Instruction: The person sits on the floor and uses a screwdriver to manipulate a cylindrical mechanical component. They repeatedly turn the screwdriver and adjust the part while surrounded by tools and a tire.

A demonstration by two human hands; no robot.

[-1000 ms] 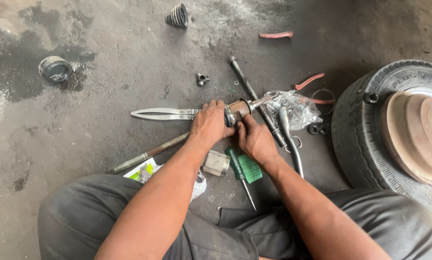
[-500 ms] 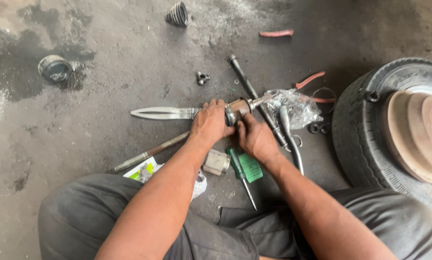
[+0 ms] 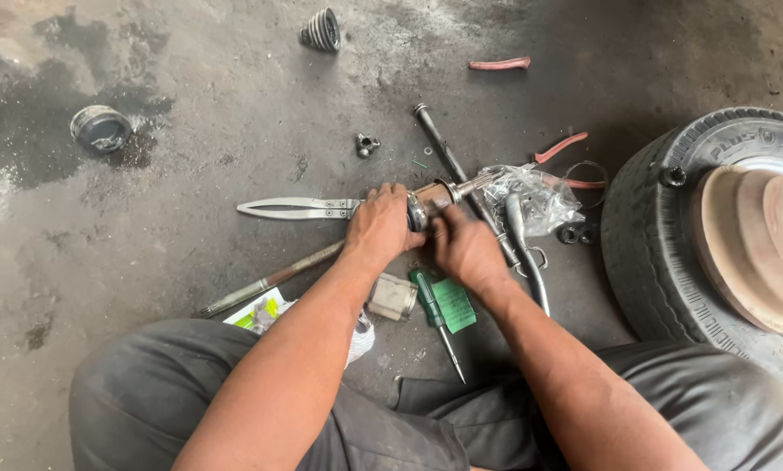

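Seated person, grey trousers, on stained concrete floor (image 3: 147, 262). Nearest the knees lie a green-handled screwdriver (image 3: 435, 314), a green card (image 3: 455, 304) and a small metal cylinder (image 3: 393, 296). Left hand (image 3: 379, 225) is closed around the metal joint piece (image 3: 430, 199), held low over the floor at centre; right hand (image 3: 463, 247) bears against its near side, fingers curled, grip extent not discernible. Adjacent: long shears (image 3: 295, 208), clear plastic bag (image 3: 531, 196), red-handled pliers (image 3: 566, 153). Right: wheel with tyre (image 3: 662, 227). Far: rubber boot (image 3: 321, 29).
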